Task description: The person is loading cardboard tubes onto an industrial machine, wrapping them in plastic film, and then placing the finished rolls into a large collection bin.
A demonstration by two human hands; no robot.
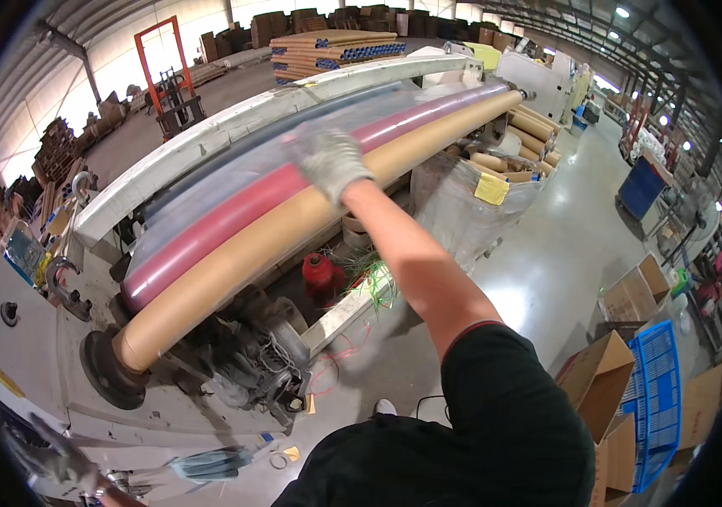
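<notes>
My right hand (331,160), in a pale work glove, reaches over the machine at the far edge of the red roller (217,221). Its fingers are smeared by motion, so their pose and any contact with the clear film (247,160) cannot be made out. A brown cardboard tube (234,291) lies along the near side of the red roller, its left end at a dark round flange (112,372). At the lower left, beside the machine's white side panel (6,321), my gloved left hand (65,460) has its fingers stretched apart with nothing visible in them.
A red bottle-shaped container (319,275) and green strands (374,279) sit below the tube. Loose cords lie on the floor. Cardboard boxes (598,380) and a blue plastic crate (657,397) stand at my right. An orange-framed lift truck (166,80) is behind the machine.
</notes>
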